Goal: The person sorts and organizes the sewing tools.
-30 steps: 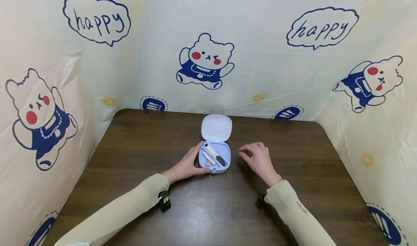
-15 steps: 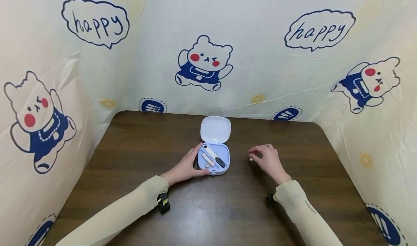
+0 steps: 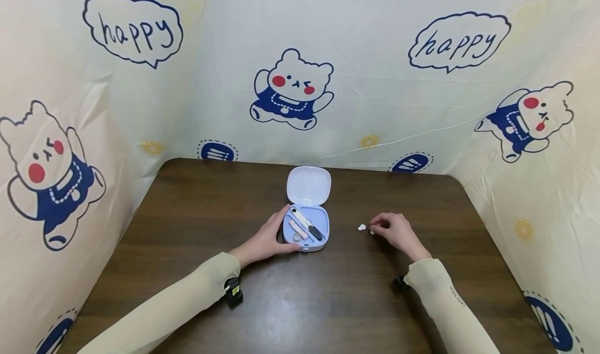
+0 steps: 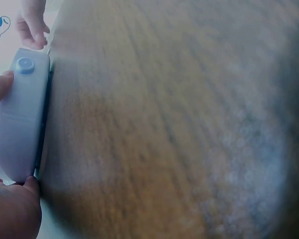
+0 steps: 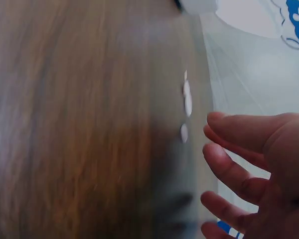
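Near the middle of the table, my left hand [image 3: 264, 242] grips a light blue case [image 3: 321, 218], thumb at its front and fingers round its left side. Its white lid [image 3: 309, 186] stands raised at the back. Inside lie a slim white tool with a dark end [image 3: 307, 223], a short pink piece [image 3: 298, 229] and a small round piece [image 3: 297, 237]. To the right, small flat white pieces [image 3: 362, 227] lie on the wood. My right hand [image 5: 269, 169] hovers beside them, fingers slightly bent and parted, one white piece [image 5: 184, 133] just off its fingertips.
The dark wooden table [image 3: 281, 302] reaches back to a pale curtain [image 3: 375, 93] with printed bears, which encloses it at the back and sides. Black wrist cameras sit on both cuffs.
My right hand has moved rightward, away from the case. Small white pieces now show on the table where its fingers were. The left hand keeps its grip on the case.
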`<state>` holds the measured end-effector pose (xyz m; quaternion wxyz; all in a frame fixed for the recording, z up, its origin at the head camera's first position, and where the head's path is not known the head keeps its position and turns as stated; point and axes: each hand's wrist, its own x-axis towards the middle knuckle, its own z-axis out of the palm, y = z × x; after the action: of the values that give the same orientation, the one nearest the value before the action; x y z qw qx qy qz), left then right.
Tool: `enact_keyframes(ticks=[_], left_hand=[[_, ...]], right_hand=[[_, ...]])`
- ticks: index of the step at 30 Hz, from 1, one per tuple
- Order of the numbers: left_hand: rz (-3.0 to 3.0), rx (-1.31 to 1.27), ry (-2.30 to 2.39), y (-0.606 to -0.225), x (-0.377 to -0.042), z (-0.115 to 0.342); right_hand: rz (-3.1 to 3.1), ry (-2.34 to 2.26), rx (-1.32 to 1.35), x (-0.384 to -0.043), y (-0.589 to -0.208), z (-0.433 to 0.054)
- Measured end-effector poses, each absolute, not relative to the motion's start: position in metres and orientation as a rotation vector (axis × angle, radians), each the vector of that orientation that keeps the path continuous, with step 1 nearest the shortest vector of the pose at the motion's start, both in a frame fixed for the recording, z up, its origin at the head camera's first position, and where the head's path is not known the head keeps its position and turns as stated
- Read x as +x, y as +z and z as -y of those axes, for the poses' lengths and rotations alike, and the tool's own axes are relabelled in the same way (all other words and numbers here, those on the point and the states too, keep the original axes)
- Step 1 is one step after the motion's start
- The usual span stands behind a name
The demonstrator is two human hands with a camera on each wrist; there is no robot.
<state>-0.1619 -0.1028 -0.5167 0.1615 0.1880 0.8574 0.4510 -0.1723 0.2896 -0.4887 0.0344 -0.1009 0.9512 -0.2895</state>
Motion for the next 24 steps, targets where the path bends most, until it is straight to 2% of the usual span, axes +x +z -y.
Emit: enact_keyframes(ticks=[24], left_hand=[[-2.452,0.549,1.282,-0.518,-0.163,0.104]], right_hand=[[-2.952,-0.787,-0.365,-0.176,-0.504,-0.303]])
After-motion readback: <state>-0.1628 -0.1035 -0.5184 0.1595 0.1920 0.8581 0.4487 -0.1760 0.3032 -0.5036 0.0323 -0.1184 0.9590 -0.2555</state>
